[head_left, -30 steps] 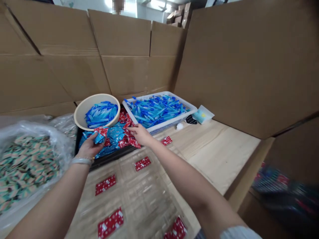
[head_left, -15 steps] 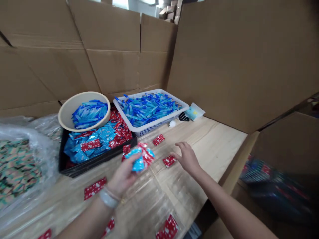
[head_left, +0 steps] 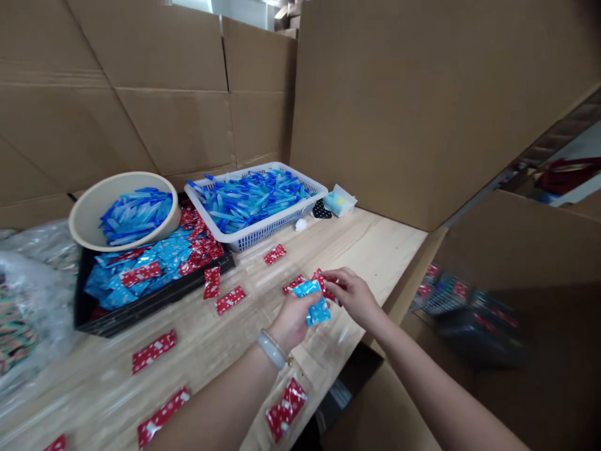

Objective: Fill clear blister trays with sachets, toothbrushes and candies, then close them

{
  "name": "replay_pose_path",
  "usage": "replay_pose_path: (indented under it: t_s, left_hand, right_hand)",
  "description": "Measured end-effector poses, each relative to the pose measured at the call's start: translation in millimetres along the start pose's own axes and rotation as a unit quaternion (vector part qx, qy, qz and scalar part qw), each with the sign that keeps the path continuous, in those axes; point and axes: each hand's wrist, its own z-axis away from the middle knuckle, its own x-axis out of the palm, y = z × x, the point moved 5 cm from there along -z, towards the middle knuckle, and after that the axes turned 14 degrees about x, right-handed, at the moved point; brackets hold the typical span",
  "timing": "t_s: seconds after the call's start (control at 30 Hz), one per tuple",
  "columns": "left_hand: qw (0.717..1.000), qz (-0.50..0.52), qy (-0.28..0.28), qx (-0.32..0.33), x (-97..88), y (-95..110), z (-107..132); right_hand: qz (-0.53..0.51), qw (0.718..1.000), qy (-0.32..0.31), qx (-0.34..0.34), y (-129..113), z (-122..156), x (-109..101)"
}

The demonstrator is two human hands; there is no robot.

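Observation:
In the head view my left hand [head_left: 291, 321] is closed around a few small packets, a blue one [head_left: 318, 311] with white marks in front and red beside it. Against that bunch my right hand [head_left: 354, 295] pinches a red packet [head_left: 323, 283] between thumb and fingers. Just behind the left hand lies another red packet [head_left: 293, 284]. More red packets are spread over the wooden table, one nearer me [head_left: 286, 410] and one to the left [head_left: 154, 351], seemingly in clear plastic trays.
A black tray [head_left: 154, 297] of blue and red packets stands left, partly under a cream bowl [head_left: 77, 216] of blue sticks. Beside it is a white basket [head_left: 267, 233] of similar sticks. Cardboard walls [head_left: 366, 113] surround the table. An open carton [head_left: 404, 388] stands right, below the edge.
My left hand has moved right with its packets to meet my right hand. The right hand's fingers have closed on a red packet. The camera view has turned right.

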Motion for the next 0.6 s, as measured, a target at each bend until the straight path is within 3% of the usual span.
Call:
replay_pose_path:
  t_s: [0.1, 0.2, 0.3, 0.37, 0.43, 0.5, 0.57, 0.6]
  left_hand:
    - [0.995, -0.089, 0.041, 0.028, -27.4, 14.9, -2.2]
    - [0.97, -0.235, 0.021, 0.06, -55.5, 44.3, -11.0]
    - [0.923, -0.376, -0.052, 0.058, -70.4, 69.2, -13.1]
    - [0.9, -0.425, -0.092, 0.025, -77.4, 78.3, -2.7]
    - [0.892, -0.441, -0.094, 0.003, -87.8, 87.3, 15.8]
    - [0.894, -0.444, -0.065, 0.006, -103.4, 101.5, 35.8]
    - [0.883, -0.467, 0.0, 0.048, -124.9, 127.6, 50.4]
    - [0.865, -0.492, 0.049, 0.089, -137.3, 147.0, 54.6]
  right_hand:
    - [0.05, 0.998, -0.017, 0.03, 19.7, 2.2, -16.7]
    - [0.098, 0.98, -0.145, 0.09, 50.1, 5.5, -19.6]
    - [0.192, 0.954, -0.231, 0.016, 62.0, 8.9, -11.8]
    - [0.28, 0.933, -0.214, -0.073, 57.9, 7.5, -7.8]
    - [0.351, 0.916, -0.13, -0.146, 45.7, 0.0, -5.7]
    - [0.382, 0.901, -0.051, -0.2, 28.2, -12.3, 4.7]
    - [0.389, 0.887, -0.037, -0.247, 10.2, -28.3, 33.7]
    - [0.391, 0.88, -0.048, -0.266, 2.3, -37.3, 54.0]
